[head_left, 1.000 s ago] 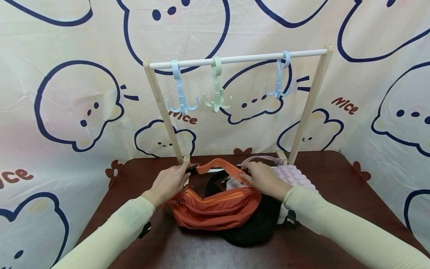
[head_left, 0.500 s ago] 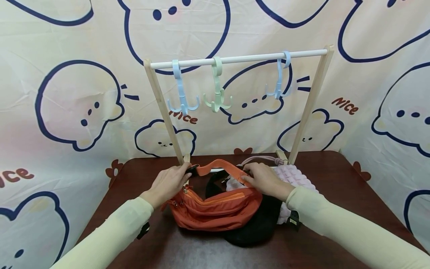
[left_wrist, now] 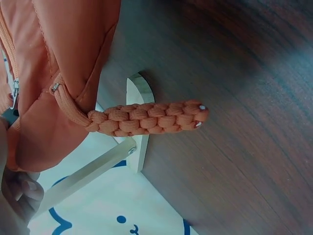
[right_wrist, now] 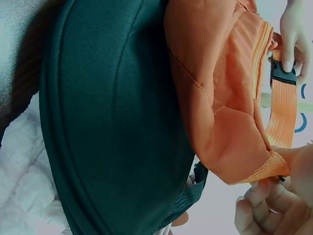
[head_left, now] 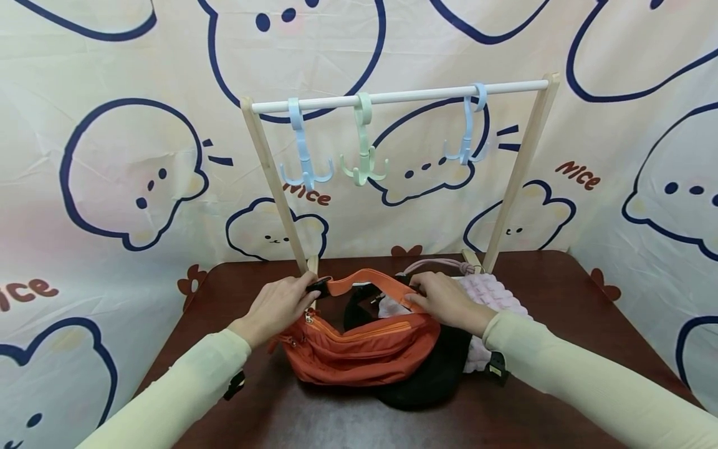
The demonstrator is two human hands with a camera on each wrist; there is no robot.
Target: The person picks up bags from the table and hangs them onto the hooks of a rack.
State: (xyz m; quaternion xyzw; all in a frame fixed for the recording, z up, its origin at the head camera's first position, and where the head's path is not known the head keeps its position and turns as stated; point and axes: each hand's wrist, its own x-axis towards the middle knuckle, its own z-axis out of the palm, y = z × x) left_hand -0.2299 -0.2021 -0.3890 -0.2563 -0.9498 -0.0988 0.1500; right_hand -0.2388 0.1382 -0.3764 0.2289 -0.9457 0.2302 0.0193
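Across brown tabletop [head_left: 336,427], black cap [head_left: 440,371] and pink fabric [head_left: 496,293] crowd orange bag [head_left: 359,362]; left hand [head_left: 273,310] pinches its buckle [head_left: 320,287], right hand [head_left: 453,304] strap [head_left: 387,284].

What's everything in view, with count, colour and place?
Orange bag: one, orange, table centre
Strap: one, orange, arching beyond bag
Buckle: one, black, strap's left end
Braided cord: one, orange, bag's left end
Dark item: one, blackish, overlapped by bag
Puffy item: one, pale pink, right of bag
Rack: one, pale wood and white, far table edge
Blue hooks: two, blue, rack rail
Green hook: one, green, between them
Table: one, brown, underneath
Backdrop: one, cream with prints, around table
Sleeves: two, pale, both arms
Wrist devices: two, black, at cuffs
Left hand: one, bare, gripping buckle
Right hand: one, bare, holding strap
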